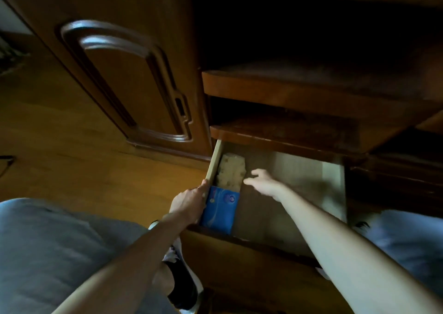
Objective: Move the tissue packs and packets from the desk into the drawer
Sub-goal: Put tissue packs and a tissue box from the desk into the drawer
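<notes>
Forearms fill the bottom of the head view, both reaching into the open drawer (pixel 333 189), my landmark. Left hand (pixel 189 201) sits on the drawer's left side wall, fingers curled over its top edge, gripping the wall and no pack. Right hand (pixel 263 182) is inside the drawer near the middle, fingers spread loose, holding nothing I can see; it's blurred, so contact with the pale pack (pixel 231 172) just beside it I can't confirm. Pale pack lies along the drawer's left wall toward the back; blue tissue pack (pixel 220 209) lies in front of it against the same wall, near the drawer front. So I judge two items stowed. Desk top isn't in view, so I can't tell what's left. Rest of the drawer floor shows bare cardboard-coloured base.
</notes>
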Action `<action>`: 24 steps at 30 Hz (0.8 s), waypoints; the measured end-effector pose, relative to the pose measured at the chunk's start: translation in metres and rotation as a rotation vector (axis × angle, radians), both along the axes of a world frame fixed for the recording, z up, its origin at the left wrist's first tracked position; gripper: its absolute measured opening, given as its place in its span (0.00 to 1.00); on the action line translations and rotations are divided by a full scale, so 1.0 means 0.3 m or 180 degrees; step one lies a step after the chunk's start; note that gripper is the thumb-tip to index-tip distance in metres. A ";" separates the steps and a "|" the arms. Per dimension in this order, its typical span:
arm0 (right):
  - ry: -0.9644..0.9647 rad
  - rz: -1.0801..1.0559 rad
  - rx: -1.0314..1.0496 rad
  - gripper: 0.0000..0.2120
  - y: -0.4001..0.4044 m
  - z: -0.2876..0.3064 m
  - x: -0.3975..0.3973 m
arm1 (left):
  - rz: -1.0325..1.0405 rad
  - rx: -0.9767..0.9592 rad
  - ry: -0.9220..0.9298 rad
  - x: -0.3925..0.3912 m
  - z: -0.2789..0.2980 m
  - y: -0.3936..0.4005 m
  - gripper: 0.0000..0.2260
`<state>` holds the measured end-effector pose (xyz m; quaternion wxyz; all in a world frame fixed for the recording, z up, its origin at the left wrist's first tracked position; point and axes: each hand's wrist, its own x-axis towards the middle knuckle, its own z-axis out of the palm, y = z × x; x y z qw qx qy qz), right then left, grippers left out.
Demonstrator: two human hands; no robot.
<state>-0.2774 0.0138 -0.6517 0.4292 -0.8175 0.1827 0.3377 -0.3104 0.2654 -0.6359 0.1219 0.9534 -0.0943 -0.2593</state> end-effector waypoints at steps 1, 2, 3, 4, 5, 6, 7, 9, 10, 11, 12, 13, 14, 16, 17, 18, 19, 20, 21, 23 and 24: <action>-0.0096 0.0049 0.0037 0.30 -0.027 0.067 -0.010 | -0.0096 0.0060 0.0091 0.012 0.047 -0.012 0.28; -0.0231 0.0093 0.0056 0.28 -0.056 0.143 -0.019 | -0.0191 0.0092 0.0051 0.028 0.105 -0.027 0.29; -0.0403 0.0140 0.0052 0.26 -0.088 0.227 -0.027 | -0.0271 0.0100 -0.0130 0.048 0.172 -0.049 0.30; -0.0598 0.0181 0.0028 0.24 -0.125 0.315 -0.033 | -0.0328 0.0069 -0.0407 0.073 0.249 -0.076 0.31; -0.0804 0.0203 0.0009 0.22 -0.164 0.407 -0.042 | -0.0391 -0.0007 -0.0735 0.097 0.336 -0.109 0.30; -0.1020 0.0220 0.0002 0.21 -0.202 0.506 -0.053 | -0.0488 -0.0115 -0.1097 0.120 0.435 -0.147 0.28; -0.1248 0.0234 0.0011 0.19 -0.238 0.611 -0.066 | -0.0614 -0.0237 -0.1477 0.141 0.542 -0.186 0.24; -0.1735 0.0221 0.0053 0.15 -0.305 0.826 -0.094 | -0.0844 -0.0522 -0.2253 0.176 0.762 -0.267 0.16; -0.2000 0.0188 0.0037 0.14 -0.337 0.933 -0.105 | -0.0931 -0.0678 -0.2620 0.191 0.871 -0.307 0.13; -0.2278 0.0143 -0.0001 0.14 -0.365 1.035 -0.114 | -0.1008 -0.0817 -0.2933 0.206 0.971 -0.346 0.11; -0.2547 0.0087 -0.0061 0.14 -0.393 1.127 -0.114 | -0.1065 -0.0917 -0.3167 0.223 1.063 -0.381 0.10; -0.2812 0.0014 -0.0138 0.14 -0.421 1.208 -0.107 | -0.1095 -0.0969 -0.3323 0.242 1.143 -0.418 0.10; -0.3064 -0.0080 -0.0268 0.12 -0.453 1.275 -0.087 | -0.1105 -0.0972 -0.3400 0.266 1.211 -0.452 0.10; -0.3488 -0.0321 -0.0905 0.09 -0.525 1.366 -0.029 | -0.1116 -0.0842 -0.3316 0.328 1.308 -0.515 0.10; -0.3569 -0.0420 -0.1386 0.11 -0.560 1.389 0.001 | -0.1113 -0.0767 -0.3201 0.361 1.337 -0.542 0.10; -0.3499 -0.0443 -0.1842 0.14 -0.593 1.397 0.027 | -0.1096 -0.0729 -0.3085 0.395 1.355 -0.567 0.11; -0.3327 -0.0382 -0.2204 0.16 -0.620 1.392 0.050 | -0.1067 -0.0743 -0.2984 0.429 1.362 -0.592 0.11; -0.3177 -0.0268 -0.2452 0.18 -0.640 1.377 0.067 | -0.1047 -0.0801 -0.2899 0.463 1.363 -0.618 0.12; -0.3138 -0.0147 -0.2609 0.18 -0.653 1.357 0.079 | -0.1047 -0.0888 -0.2827 0.497 1.361 -0.648 0.13; -0.3302 0.0014 -0.2778 0.16 -0.683 1.323 0.101 | -0.1098 -0.1104 -0.2715 0.563 1.353 -0.725 0.17; -0.3384 0.0053 -0.2822 0.15 -0.703 1.326 0.115 | -0.1143 -0.1192 -0.2697 0.594 1.354 -0.771 0.20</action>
